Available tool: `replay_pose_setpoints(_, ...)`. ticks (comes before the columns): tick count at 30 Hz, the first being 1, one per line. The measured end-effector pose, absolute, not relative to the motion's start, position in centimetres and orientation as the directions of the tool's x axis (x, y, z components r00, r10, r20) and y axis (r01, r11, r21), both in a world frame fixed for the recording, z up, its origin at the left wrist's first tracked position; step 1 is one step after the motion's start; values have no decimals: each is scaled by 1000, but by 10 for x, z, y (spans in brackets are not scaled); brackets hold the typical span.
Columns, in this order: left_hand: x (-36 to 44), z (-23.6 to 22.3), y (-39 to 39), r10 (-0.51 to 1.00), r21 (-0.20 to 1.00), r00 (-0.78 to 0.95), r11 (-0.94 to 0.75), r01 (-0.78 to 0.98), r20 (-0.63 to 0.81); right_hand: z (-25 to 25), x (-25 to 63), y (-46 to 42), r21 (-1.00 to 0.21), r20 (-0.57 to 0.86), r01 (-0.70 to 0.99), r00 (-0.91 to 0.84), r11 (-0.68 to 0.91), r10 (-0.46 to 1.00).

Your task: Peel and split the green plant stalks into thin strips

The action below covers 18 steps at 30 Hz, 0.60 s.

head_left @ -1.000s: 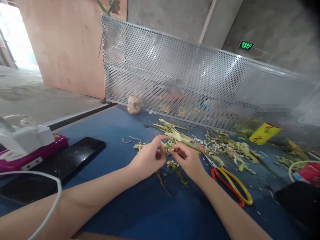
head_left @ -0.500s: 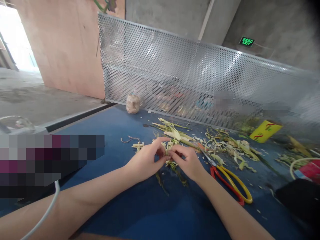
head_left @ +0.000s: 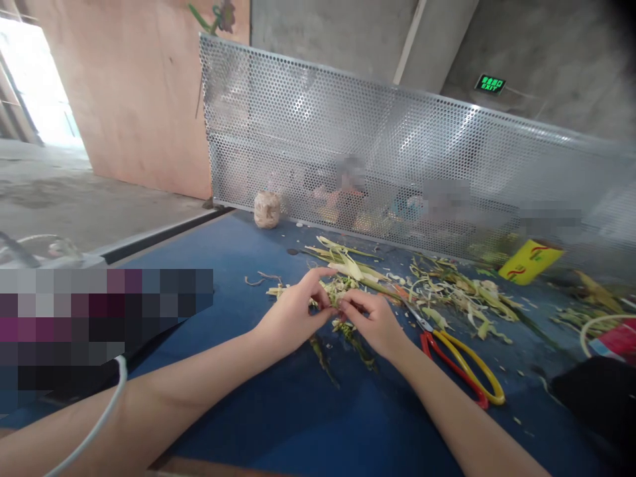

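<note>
Red-and-yellow scissors [head_left: 437,339] lay on the blue bench [head_left: 303,424], near the right hand [head_left: 375,321]. The left hand [head_left: 293,315] curved, forefinger apart from thumb; I couldn't tell what its grip held. The right's fingertips pinched plant bits [head_left: 340,286] between the two hands.

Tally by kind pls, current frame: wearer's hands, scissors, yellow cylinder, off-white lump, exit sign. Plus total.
Bare hands: 2 (left hand, right hand)
Metal scissors with red and yellow handles: 1
Yellow cylinder with red marks: 1
Off-white rounded lump: 1
Dark exit sign with green lettering: 1
Total: 6
</note>
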<state>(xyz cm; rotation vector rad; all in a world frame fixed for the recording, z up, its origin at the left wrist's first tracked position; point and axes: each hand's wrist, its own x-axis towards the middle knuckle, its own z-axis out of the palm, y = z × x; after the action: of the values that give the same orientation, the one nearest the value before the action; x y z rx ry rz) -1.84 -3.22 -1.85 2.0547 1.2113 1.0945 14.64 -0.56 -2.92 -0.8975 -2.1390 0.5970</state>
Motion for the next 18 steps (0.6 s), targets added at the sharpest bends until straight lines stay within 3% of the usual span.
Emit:
replay_pose_setpoints(6, -18, -17, -33, 867, 727, 304, -498, 473, 395, -29, 146, -7, -731, 413, 289, -534, 618, 738)
replay_pose_setpoints(10, -20, -17, -32, 862, 730, 284, -506, 459, 419, -29, 145, -9, -720, 407, 312, -534, 620, 741)
replay_pose_setpoints(13, -21, -18, -31, 868, 735, 250, -497, 461, 429, -29, 145, -9, -596, 453, 393, -555, 700, 698)
replay_pose_setpoints(18, -20, -19, -31, 879, 762, 211, -477, 438, 428, -26, 148, -10, -191, 617, 562, -569, 805, 544)
